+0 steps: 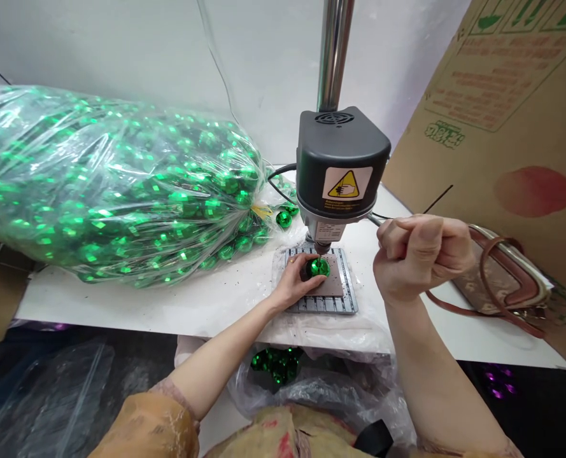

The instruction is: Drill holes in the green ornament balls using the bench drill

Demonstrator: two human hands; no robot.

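Observation:
Under the black drill press point(342, 152), my left hand point(296, 280) grips a shiny green ball point(319, 267) between thumb and fingers. The ball sits on a brown board point(333, 286) laid over a slotted metal plate point(350, 304), with the drill's tip at its top. My right hand point(421, 254) is raised to the right of the drill, its fingers curled into a fist. A thin dark rod point(438, 198) sticks out above this fist; what the fingers hold is hidden.
A big clear bag of green balls point(120, 191) lies on the left of the white table point(168, 312). Loose green balls point(283, 219) lie by its tied neck. To the right are a handbag point(502, 273) and a tall carton point(507, 146). An open plastic bag point(330, 388) hangs below the table edge.

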